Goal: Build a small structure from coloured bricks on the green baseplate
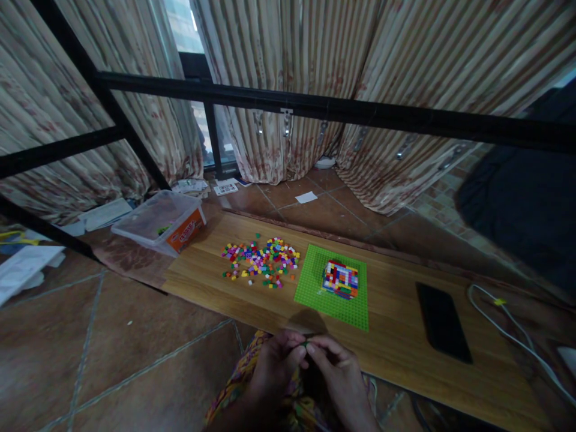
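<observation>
Plastic tub [159, 223] sits far left of the green baseplate [333, 287], with loose coloured bricks [262, 262] scattered between the two. On the baseplate stands a multicoloured brick block [341, 279]. Just below the baseplate's near edge, left hand [275, 367] and right hand [339, 373] meet, fingertips pressed together, pinching a small dark green piece [306, 344]. Right of the baseplate lies a black phone [443, 322], then a white cable [508, 327].

Two hands, the left hand [275, 363] and the right hand [335, 366]. One green baseplate [315, 288], one brick block [341, 279], one loose brick pile [261, 262], one plastic box [159, 222], one phone [443, 322], one white cable [508, 330].
</observation>
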Demonstrator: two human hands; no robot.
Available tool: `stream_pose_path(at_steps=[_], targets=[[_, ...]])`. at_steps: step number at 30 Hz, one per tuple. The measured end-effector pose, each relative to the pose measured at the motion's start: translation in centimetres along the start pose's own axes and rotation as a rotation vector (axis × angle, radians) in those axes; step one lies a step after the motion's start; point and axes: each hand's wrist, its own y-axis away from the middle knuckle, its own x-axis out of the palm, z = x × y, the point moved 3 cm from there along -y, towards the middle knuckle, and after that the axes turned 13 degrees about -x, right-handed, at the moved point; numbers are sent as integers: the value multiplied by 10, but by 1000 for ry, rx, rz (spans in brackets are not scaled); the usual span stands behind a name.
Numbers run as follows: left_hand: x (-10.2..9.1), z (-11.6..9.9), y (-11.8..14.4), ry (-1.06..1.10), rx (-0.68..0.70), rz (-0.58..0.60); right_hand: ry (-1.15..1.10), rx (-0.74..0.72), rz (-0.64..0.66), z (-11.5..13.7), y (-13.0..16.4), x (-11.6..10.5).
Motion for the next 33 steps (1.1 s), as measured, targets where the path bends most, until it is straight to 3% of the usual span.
stream_pose_path(at_steps=[8,15,19,24,27,33], targets=[[1,4,0,-156,10,-33,-75,27,10,7,5,12],[5,-5,11,-323,33,0,-192,103,27,-7,10,9],[10,-1,15,-424,-40,32,-255,201,-58,-15,12,6],[3,9,10,-384,-74,-29,-138,82,-198,-6,-1,-11],[-7,-6,9,-392,-8,-56,9,-24,-276,-1,-13,-29],[-34,-69,1,-779,363,-281,282,-276,-381,4,-41,-63]])
